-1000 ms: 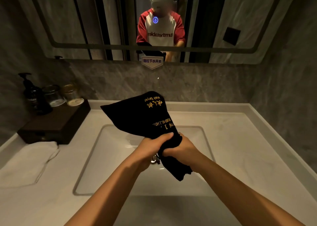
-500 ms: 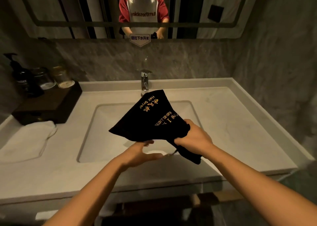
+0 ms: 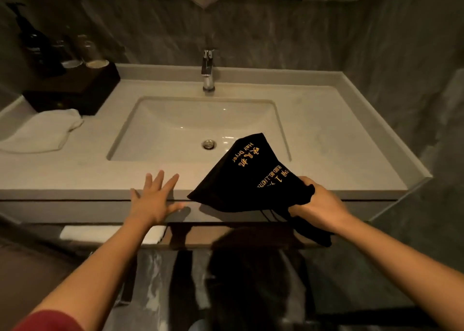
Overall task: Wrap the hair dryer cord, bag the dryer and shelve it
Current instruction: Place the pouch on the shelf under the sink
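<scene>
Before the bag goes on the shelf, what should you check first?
1. Black hair dryer bag gripped: ok, right hand clutches its gathered neck.
2. Left hand free to help: ok, open with fingers spread at the counter edge.
3. Dryer inside the bag: cannot tell, cloth hides the contents.
4. Drawstring pulled tight: cannot tell, cords dangle below the hand.
5. Room on the shelf under the counter: ok, bare beside the folded white towel.
</scene>
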